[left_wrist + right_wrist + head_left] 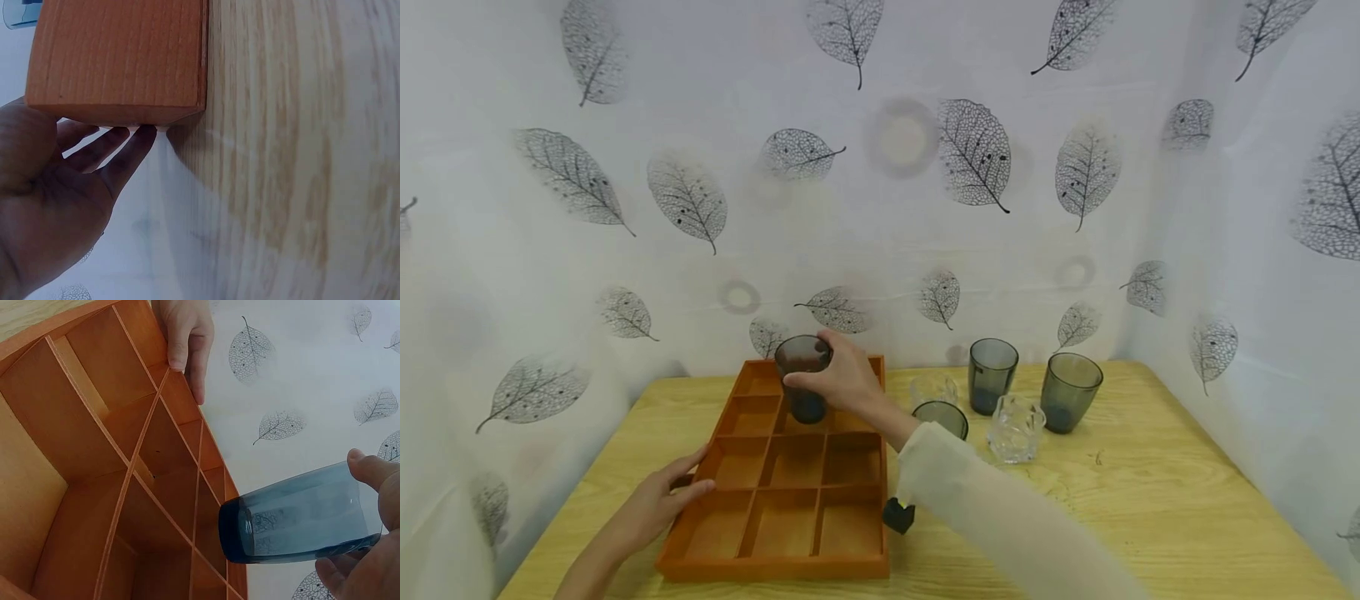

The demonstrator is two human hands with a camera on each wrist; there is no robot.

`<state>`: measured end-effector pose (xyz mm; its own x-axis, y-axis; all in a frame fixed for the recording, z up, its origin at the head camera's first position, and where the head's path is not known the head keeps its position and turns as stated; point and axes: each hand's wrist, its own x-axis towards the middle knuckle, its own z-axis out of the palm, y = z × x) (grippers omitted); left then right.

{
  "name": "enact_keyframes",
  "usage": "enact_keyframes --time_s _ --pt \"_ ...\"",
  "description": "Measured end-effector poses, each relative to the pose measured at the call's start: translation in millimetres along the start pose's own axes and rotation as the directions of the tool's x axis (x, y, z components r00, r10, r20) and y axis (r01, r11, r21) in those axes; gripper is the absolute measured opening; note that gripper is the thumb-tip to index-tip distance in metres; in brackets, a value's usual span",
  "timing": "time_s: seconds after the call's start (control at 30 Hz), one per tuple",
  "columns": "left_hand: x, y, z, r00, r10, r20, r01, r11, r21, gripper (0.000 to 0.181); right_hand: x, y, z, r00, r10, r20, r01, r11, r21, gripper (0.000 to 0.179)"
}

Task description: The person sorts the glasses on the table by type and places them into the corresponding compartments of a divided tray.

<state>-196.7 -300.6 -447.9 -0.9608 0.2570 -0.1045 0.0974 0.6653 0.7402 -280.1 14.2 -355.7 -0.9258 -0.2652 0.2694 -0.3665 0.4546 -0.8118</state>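
Observation:
A dark tinted drinking glass (805, 379) hangs upright over the back rows of an orange wooden divided tray (775, 569). My right hand (847, 379) holds this glass near its rim, thumb on one side and fingers on the other. In the right wrist view the glass (300, 515) looks blue, its thick base close to the dividers. My left hand (651, 504) grips the tray's left wall, thumb over the rim and fingers along the outside. The left wrist view shows those fingers (128, 159) against the tray's outer side.
Right of the tray stand two tinted glasses (992, 377) (1071, 392), a third tinted glass (942, 417) partly behind my sleeve, and clear glass cups (1017, 429) (932, 388). A small black object (898, 516) sits by the tray's right wall. Leaf-printed curtain (880, 208) encloses the wooden table (1150, 500).

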Motion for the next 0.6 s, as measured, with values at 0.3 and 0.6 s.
enact_keyframes --time_s 0.3,0.6 --pt "1.3 0.7 -0.9 1.000 0.003 0.009 -0.003 1.000 0.009 0.071 1.3 12.9 13.5 1.000 -0.009 -0.025 0.009 1.000 0.012 0.081" --pt "1.1 -0.2 -0.6 1.000 0.001 0.007 -0.001 1.000 0.003 0.071 -1.4 26.0 26.4 0.999 0.025 -0.022 -0.024 1.000 0.008 0.082"
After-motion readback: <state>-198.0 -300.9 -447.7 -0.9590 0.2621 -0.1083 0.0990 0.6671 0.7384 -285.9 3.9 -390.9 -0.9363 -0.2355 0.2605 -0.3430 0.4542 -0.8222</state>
